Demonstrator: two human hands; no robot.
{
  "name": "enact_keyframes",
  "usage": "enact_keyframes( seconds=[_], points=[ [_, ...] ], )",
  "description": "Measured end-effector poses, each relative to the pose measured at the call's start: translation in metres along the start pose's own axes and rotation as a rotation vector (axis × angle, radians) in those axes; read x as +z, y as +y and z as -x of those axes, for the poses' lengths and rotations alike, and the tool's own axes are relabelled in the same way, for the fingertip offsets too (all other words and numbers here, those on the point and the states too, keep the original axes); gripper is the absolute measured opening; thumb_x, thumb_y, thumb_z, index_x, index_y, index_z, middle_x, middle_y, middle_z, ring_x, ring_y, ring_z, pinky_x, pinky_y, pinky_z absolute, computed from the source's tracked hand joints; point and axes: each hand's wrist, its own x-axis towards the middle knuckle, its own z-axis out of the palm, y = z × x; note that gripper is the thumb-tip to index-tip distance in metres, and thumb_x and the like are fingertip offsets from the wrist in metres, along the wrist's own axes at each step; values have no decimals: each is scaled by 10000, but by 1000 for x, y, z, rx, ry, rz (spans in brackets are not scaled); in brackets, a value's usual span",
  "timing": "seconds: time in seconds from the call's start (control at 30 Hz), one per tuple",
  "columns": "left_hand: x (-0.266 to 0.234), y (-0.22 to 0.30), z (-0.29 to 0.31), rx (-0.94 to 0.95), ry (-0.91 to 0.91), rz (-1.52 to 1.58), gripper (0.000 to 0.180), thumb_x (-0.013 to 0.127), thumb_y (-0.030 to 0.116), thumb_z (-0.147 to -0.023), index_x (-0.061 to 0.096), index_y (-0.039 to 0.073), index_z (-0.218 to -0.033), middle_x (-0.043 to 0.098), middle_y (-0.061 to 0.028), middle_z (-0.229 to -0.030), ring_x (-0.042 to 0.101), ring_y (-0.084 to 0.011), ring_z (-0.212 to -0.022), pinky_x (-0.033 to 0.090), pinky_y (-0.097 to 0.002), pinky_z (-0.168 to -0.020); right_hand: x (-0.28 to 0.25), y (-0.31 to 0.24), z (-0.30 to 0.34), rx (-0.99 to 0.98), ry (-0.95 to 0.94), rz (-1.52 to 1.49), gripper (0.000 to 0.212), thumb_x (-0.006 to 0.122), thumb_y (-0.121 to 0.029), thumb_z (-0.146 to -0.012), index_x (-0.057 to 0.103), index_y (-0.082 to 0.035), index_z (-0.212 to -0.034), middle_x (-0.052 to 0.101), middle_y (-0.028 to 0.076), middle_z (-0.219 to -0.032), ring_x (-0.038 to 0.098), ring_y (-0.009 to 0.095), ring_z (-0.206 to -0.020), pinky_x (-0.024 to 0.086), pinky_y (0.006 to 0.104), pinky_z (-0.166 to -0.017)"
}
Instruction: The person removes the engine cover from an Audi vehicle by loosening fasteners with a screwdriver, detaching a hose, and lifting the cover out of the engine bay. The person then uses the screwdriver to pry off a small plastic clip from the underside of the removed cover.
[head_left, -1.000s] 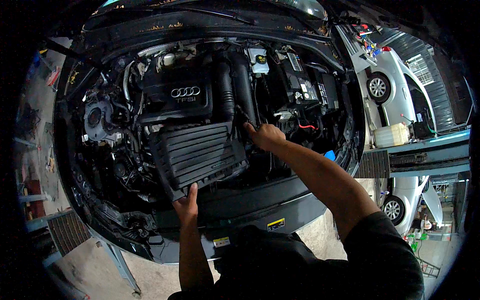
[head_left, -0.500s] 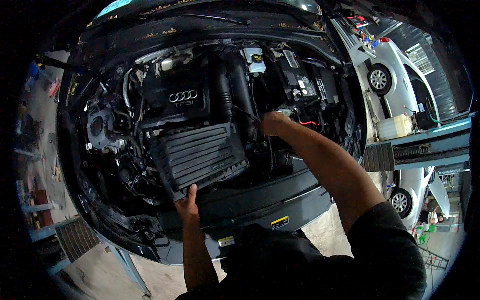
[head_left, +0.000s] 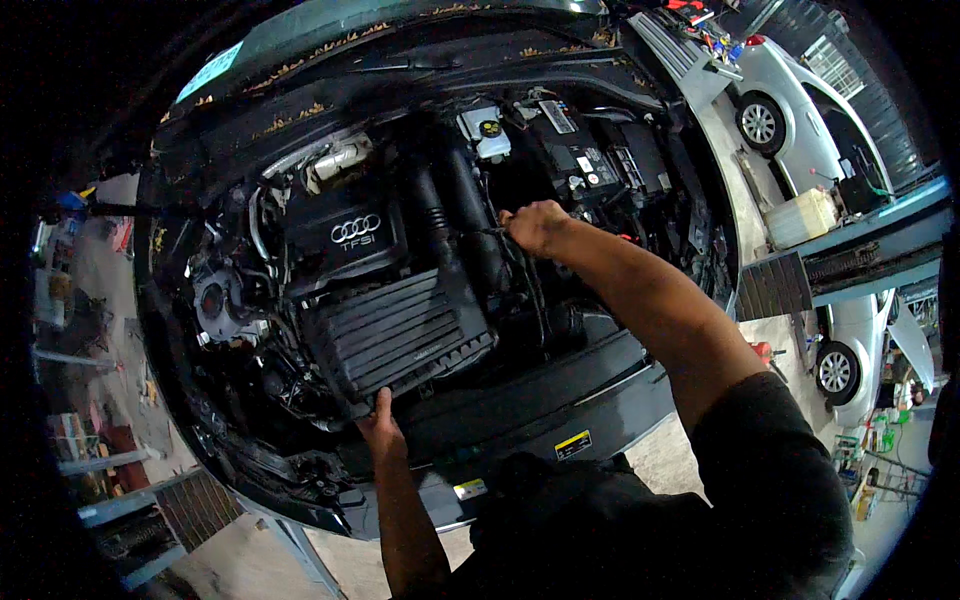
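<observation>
Left of frame centre, our left grip pinches the ribbed housing, we cannot tell whether our curled right grip holds anything, and uneven pulling could strain the black duct.

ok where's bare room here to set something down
Bare: the smooth black front panel, between the ridged black plastic box and the yellow rectangular label. Crowded: left of that box, by the grey rounded part, and around the right hand, near the black rectangular battery.

A bright window breaks the dark ribbed wall.
</observation>
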Motion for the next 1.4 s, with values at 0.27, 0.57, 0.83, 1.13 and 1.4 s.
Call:
enact_keyframes(
  seconds=[0.27,0.57,0.83,1.13,1.4],
  points=[
    [-27,-9,-18,-364,146,-83,495,746,58,-945,526,17,-1387,609,-70,-1336,590,-219,-1194,471,-371,-1049,72,14,-41,90,6,-255,442,597,-253,-992,578,-37,-1376,703,162,-1282,711,331,-1116,589,454,-888],
    [-26,-8,-16,-384,100,-111,641,831,177,-893,492,78,-1428,538,-79,-1432,535,-237,-1276,422,-367,-1088,-5,-16,-16,285,326,-601,373,575,-201,-977,527,-4,-1290,713,206,-1144,700,404,-1058,584,487,-851],
    [-35,-14,-8,-297,189,-53,790,834,183,-889,381,151,-1534,466,-65,-1512,437,-277,-1400,376,-447,-1144,88,-35,165,289,393,-1329,349,742,-127,-907,489,-36,-1130,675,240,-995,673,405,-906,532,463,-771],
    [1,70,6,-230,198,-80,767,830,239,-896,394,159,-1522,540,-78,-1407,529,-299,-1301,418,-523,-1121,155,-20,301,166,385,-781,383,711,-57,-827,539,34,-1157,502,255,-1371,512,450,-1259,498,494,-1021],
    [-8,54,-4,-369,189,59,710,817,323,-907,458,110,-1481,549,-71,-1431,493,-274,-1331,365,-492,-1161,200,-22,291,5,301,-405,495,684,-151,-834,577,-19,-1298,508,213,-1418,451,391,-1375,434,484,-1109]
  ],
)
